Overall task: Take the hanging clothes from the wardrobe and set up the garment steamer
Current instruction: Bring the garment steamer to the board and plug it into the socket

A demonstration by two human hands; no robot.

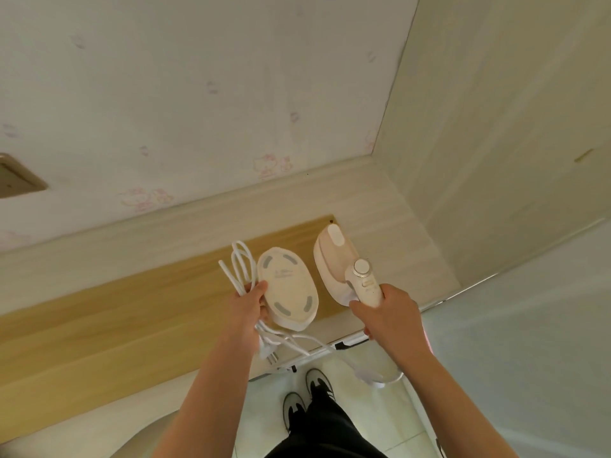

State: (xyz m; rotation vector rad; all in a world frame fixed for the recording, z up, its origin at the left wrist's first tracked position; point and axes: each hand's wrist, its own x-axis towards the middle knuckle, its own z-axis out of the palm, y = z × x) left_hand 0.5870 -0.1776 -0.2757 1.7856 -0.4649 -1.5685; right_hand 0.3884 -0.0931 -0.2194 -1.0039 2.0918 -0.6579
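Gripping the garment steamer (330, 266) by its handle, your right hand (386, 312) holds it over the wooden desk (132, 309); left hand (248, 309) clutches coiled cord (239, 266) and oval base (287, 285). Set base flat first, then uncoil cord.

My right hand (386, 312) gripped the steamer (334, 259) by its handle above the tabletop (115, 312); my left hand (248, 309) held the cord (239, 259) and the oval base (287, 285).

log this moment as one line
left hand grips coiled white power cord and cream oval plastic base | right hand grips cream handheld garment steamer by handle | both over light wooden desktop | plug hanging free
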